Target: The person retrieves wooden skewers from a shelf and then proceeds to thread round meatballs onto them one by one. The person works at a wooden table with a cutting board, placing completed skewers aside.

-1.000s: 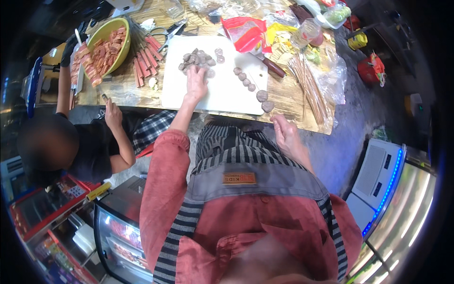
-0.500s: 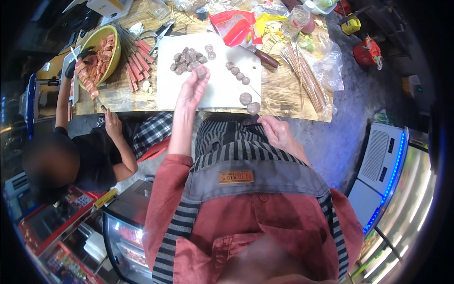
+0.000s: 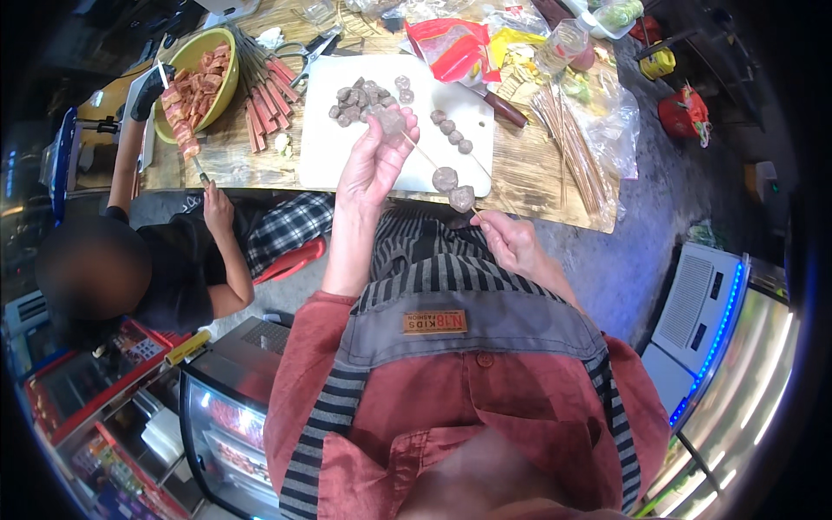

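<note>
My left hand (image 3: 368, 169) is closed around a grey-brown meatball (image 3: 387, 122), holding it over the white cutting board (image 3: 347, 165). The fingers of my right hand (image 3: 513, 241) pinch the near end of a thin wooden skewer (image 3: 420, 151). Two meatballs (image 3: 445, 179) are threaded on this skewer, close to my right hand. Its far end reaches the meatball in my left hand; whether the tip has gone in, I cannot tell. On the board lie a pile of loose meatballs (image 3: 356, 100) and another skewer with several meatballs (image 3: 451, 131).
Bare skewers (image 3: 568, 152) lie in a bundle on the right, by clear plastic. A knife handle (image 3: 505, 109) and a red bag (image 3: 451, 48) border the board. At left, a co-worker's hand (image 3: 218, 211) holds a meat skewer (image 3: 179, 121) beside a yellow bowl (image 3: 227, 95) of meat.
My left hand has turned and brought its meatball to the skewer's far end. The skewer in my right hand now slants toward it. The whole view has shifted slightly.
</note>
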The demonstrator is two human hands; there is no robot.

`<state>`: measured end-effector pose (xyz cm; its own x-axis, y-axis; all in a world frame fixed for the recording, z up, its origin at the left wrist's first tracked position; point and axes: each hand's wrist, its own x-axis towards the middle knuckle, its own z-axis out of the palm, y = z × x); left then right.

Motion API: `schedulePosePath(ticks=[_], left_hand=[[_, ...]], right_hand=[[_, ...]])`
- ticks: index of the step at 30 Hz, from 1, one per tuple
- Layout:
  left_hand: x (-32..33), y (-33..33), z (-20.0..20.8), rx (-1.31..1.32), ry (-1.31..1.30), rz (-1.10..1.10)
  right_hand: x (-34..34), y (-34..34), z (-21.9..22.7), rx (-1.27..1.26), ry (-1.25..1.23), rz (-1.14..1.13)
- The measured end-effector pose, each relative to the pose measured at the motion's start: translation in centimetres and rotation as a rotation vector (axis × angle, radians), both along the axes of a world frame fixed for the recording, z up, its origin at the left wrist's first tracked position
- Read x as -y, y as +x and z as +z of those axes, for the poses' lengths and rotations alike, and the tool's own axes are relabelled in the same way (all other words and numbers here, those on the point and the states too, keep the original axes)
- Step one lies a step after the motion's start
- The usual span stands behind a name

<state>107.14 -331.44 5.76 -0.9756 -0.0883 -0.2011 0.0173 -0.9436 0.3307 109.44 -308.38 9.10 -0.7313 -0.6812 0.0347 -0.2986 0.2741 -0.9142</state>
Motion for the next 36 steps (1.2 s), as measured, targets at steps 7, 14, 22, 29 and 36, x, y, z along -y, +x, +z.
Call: schedulePosePath(ticks=[7, 14, 22, 29, 36], left_hand=[[0.4, 0.8, 0.7, -0.027, -0.184, -0.026], [0.1, 1.8, 1.0, -0.078, -0.174, -0.028], [-0.3, 2.5, 1.4, -0.097, -0.124, -0.025], [-0.2, 3.2, 1.9, -0.125, -0.221, -0.045], [-0.7, 3.6, 2.2, -0.175, -0.245, -0.056]], right_hand=[[0.2, 0.6, -0.2, -0.010, -0.030, -0.015], [0.6, 2.0, 0.2, 0.090, -0.047, -0.062], [1.5, 2.5, 0.8, -0.007, -0.089, -0.072], [1.5, 2.6, 1.1, 0.033, -0.072, -0.044], [1.8, 2.5, 1.4, 0.003, -0.082, -0.037]])
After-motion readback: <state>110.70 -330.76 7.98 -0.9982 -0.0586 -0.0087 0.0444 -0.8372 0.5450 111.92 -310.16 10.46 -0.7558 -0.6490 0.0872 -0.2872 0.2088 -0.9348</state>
